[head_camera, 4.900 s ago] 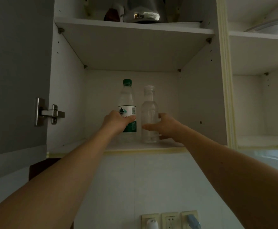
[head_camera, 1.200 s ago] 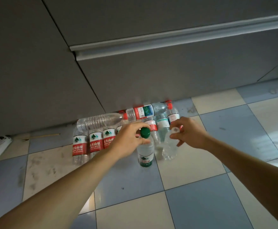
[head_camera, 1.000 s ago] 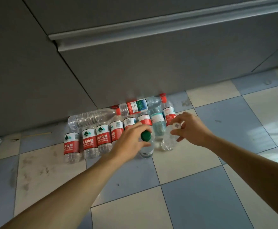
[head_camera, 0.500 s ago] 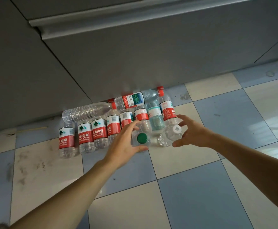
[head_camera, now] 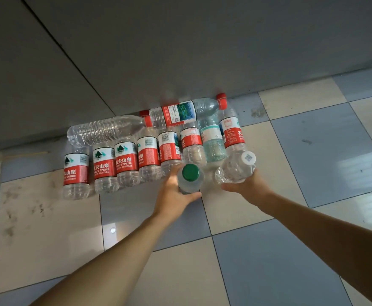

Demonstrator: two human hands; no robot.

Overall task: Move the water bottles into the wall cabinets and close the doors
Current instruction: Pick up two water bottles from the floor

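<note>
I look down at the tiled floor. My left hand [head_camera: 176, 192] is wrapped around a green-capped bottle [head_camera: 190, 176], seen from above. My right hand [head_camera: 245, 186] grips a clear white-capped bottle [head_camera: 235, 167], tilted toward me. Behind them a row of several red-labelled bottles [head_camera: 123, 164] stands against the grey base cabinet [head_camera: 180, 51]. One pale green-tinted bottle [head_camera: 212, 141] stands in that row. Two more bottles lie on their sides on top of the row: a clear ribbed bottle [head_camera: 105, 130] and a red-capped labelled bottle [head_camera: 185, 112]. The wall cabinets are out of view.
The floor [head_camera: 291, 250] is a check of cream and blue tiles, scuffed at the left. The grey cabinet front closes off the far side. A thin stick [head_camera: 26, 153] lies along the cabinet foot at the left.
Both hands have closed around their bottles and lifted them toward me, off the floor tiles. The view has tipped further down; the cabinet handle rail has left the frame.
</note>
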